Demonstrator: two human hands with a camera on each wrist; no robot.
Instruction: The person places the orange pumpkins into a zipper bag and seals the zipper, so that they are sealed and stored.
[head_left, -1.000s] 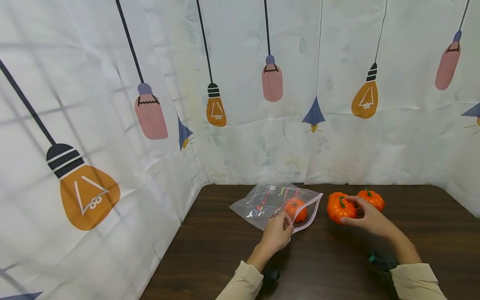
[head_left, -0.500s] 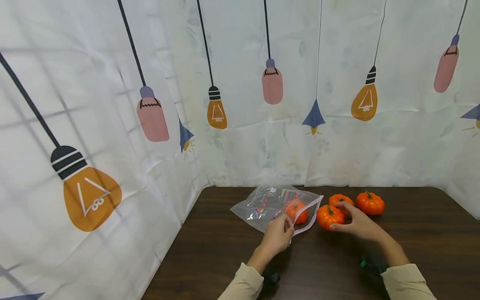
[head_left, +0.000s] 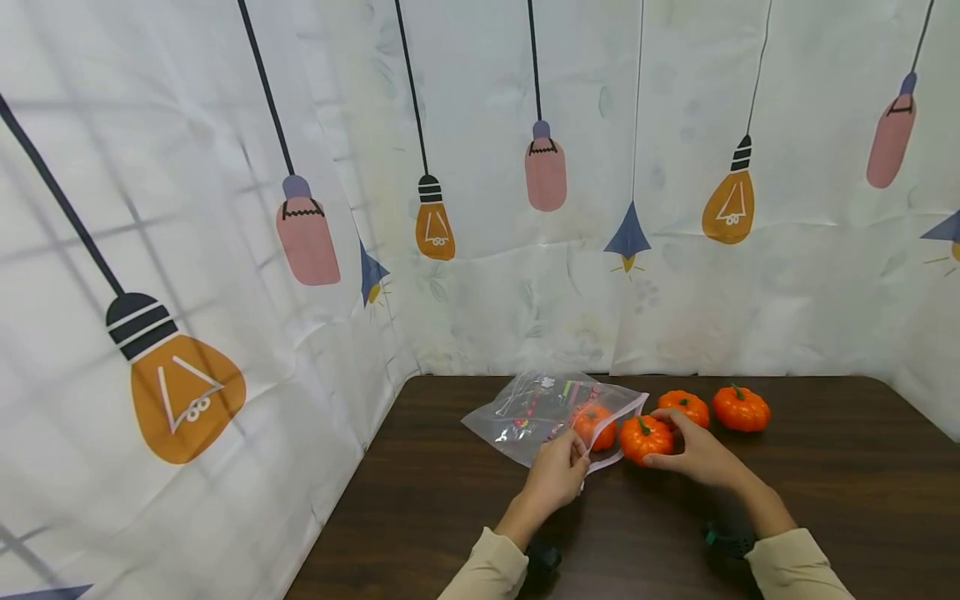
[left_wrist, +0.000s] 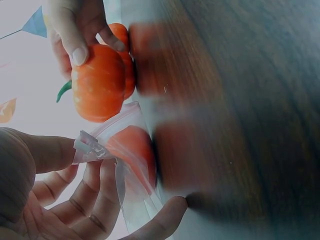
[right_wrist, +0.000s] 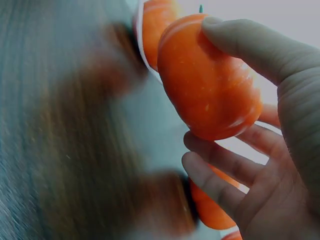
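Observation:
My right hand (head_left: pixel 703 455) grips a small orange pumpkin (head_left: pixel 642 440) with a green stem, thumb on one side and fingers on the other. In the right wrist view that pumpkin (right_wrist: pixel 210 80) is off the table, with its far side near the bag's edge. A clear printed zip bag (head_left: pixel 510 421) with a pink-edged mouth lies on the table, and one more pumpkin (head_left: pixel 592 423) is inside it. My left hand (head_left: pixel 553 477) pinches the bag's near edge by its slider (left_wrist: pixel 89 142), and the mouth gapes toward the right hand.
Two other pumpkins stand behind the right hand: one pumpkin (head_left: pixel 684 407) close by, another pumpkin (head_left: pixel 741 408) farther right. The dark wood table (head_left: pixel 847 467) ends at a patterned cloth wall (head_left: pixel 480 317). Dark wristbands (head_left: pixel 727 540) sit at the sleeves.
My right hand has carried the pumpkin leftward, away from the two others, up to the bag's mouth. The left hand and bag have barely moved.

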